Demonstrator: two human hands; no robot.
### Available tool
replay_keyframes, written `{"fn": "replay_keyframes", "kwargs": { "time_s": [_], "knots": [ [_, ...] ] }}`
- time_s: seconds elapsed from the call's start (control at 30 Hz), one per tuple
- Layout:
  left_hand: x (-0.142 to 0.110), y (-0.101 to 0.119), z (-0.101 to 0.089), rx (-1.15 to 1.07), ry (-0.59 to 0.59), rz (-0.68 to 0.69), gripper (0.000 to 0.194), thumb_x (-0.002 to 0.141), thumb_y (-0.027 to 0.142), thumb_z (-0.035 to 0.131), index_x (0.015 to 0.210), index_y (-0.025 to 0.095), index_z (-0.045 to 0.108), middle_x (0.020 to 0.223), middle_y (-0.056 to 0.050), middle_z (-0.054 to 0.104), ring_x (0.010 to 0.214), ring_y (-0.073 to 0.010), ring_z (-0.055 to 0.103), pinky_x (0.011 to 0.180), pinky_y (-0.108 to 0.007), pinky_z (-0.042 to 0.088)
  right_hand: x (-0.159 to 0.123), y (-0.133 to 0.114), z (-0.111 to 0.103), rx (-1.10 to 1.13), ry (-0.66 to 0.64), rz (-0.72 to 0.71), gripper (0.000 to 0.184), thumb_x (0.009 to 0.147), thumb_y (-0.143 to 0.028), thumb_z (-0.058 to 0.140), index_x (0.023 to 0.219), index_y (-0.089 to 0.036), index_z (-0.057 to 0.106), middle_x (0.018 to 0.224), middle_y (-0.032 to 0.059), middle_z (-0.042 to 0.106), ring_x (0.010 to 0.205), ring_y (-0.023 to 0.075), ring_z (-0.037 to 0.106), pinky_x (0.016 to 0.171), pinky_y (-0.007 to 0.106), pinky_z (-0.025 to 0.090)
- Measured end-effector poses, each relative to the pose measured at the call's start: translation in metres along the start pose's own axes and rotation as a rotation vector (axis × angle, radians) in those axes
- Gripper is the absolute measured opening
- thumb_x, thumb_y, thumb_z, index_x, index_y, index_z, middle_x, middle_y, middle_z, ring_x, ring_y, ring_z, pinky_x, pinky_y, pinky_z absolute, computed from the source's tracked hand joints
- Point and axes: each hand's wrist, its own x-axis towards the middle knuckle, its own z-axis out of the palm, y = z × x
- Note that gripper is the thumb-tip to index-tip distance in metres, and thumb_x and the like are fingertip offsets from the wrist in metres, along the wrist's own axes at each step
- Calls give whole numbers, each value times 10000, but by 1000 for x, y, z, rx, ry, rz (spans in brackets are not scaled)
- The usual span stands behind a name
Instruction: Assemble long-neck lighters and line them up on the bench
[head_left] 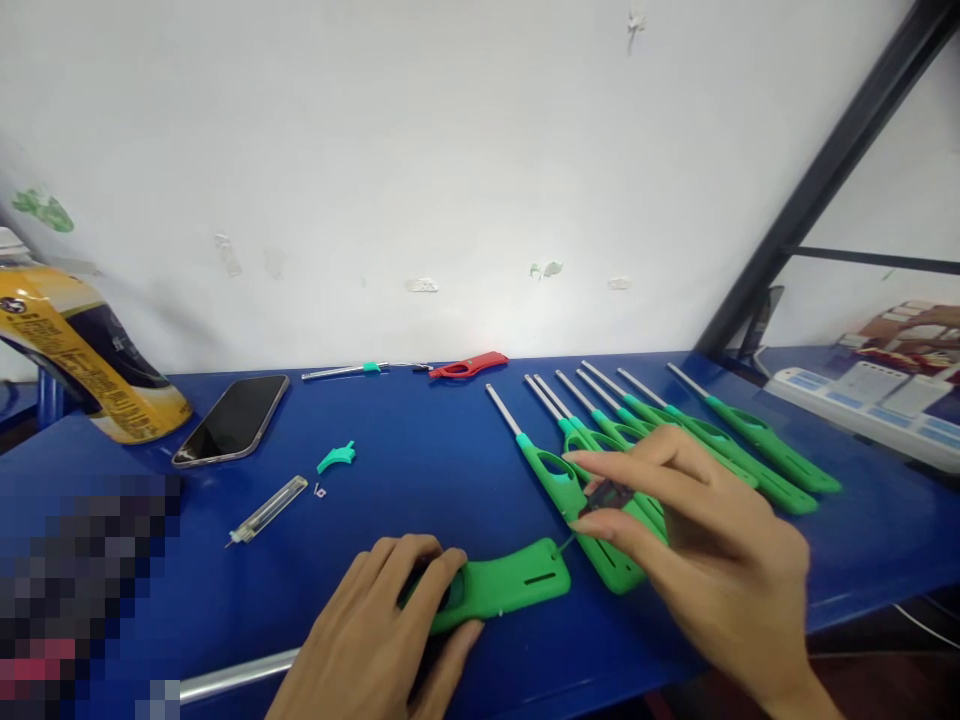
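My left hand (390, 620) is wrapped round a green gas lighter (517, 582) and presses it down on the blue table. The lighter's metal tube sticks out to the left of the hand; its finger loop is partly covered. My right hand (697, 530) pinches a small dark-handled screwdriver (609, 495) between thumb and fingers. Its thin shaft reaches to the right end of the held lighter, by a small hole; whether the tip sits inside cannot be made out. Just beyond, a green lighter with a teal collar (561, 482) lies partly behind the right hand.
Several assembled green lighters (765, 445) lie side by side at the right. Left of centre are a teal trigger (337, 457), tiny parts (320, 491) and a clear fuel tank (270, 508). A phone (234, 420), bottle (97, 350) and red lighter casing (471, 367) lie farther back.
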Motion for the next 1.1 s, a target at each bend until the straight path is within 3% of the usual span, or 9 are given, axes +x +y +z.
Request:
{"fn": "replay_keyframes", "kwargs": {
  "time_s": [0.13,0.2,0.33,0.5,0.57,0.7,0.8,0.93,1.1],
  "knots": [
    [0,0,0,8,1,1,288,1093,377,528,1350,280,611,1206,-47,751,1050,-247,762,894,-374,654,-1,-4,-4,1,-179,32,419,1058,-180,631,1412,-388,716,1192,11,780,1075,192,745,847,287,621],
    [-1,-1,0,12,-9,6,284,1094,372,522,1353,286,603,1204,-43,749,1041,-248,762,891,-389,657,-1,-4,-4,52,-182,39,417,1048,-140,636,1370,-387,730,1123,-17,803,1014,166,758,822,258,620],
    [-1,-1,0,18,-14,10,277,1101,358,507,1354,278,586,1197,-49,747,1031,-244,762,885,-388,653,1,0,1,48,-41,20,341,971,-125,756,1223,-352,797,915,-25,743,837,146,712,734,252,601],
    [-2,0,0,6,-14,6,280,1089,338,531,1357,272,577,1201,-55,742,1047,-236,759,882,-362,647,2,-4,-7,26,-145,17,320,1036,-173,649,1226,-376,807,1208,6,806,1090,209,775,844,286,649],
    [-2,0,1,2,-14,4,288,1080,325,543,1361,272,576,1204,-55,739,1047,-239,758,889,-368,647,2,-5,-8,79,-154,10,312,1033,-153,644,1172,-373,816,1121,-21,838,1005,190,798,811,265,654],
    [-4,-1,3,2,-22,5,291,1066,335,576,1350,274,584,1192,-50,738,1025,-240,759,882,-373,652,3,-3,-2,104,-55,-6,261,978,-123,732,1095,-336,827,893,-21,792,793,157,741,677,249,613],
    [-4,-2,4,8,-22,1,293,1063,335,581,1350,277,581,1192,-47,738,1029,-241,758,886,-377,651,4,-3,1,70,-27,-18,277,979,-130,738,1123,-347,834,896,-11,745,790,145,710,677,243,597],
    [-3,-1,3,5,-27,1,304,1064,332,576,1364,277,576,1208,-50,738,1041,-241,756,895,-377,647,3,-6,-5,32,-134,7,265,1017,-194,703,1183,-366,817,1027,-13,787,917,151,752,764,223,619],
    [-3,-1,4,7,-28,-8,326,1056,341,600,1374,271,584,1231,-54,735,1072,-252,751,914,-386,650,1,-4,-5,85,-142,27,332,1020,-106,657,1210,-347,786,973,-29,805,889,146,757,760,234,616]
  ]
}}
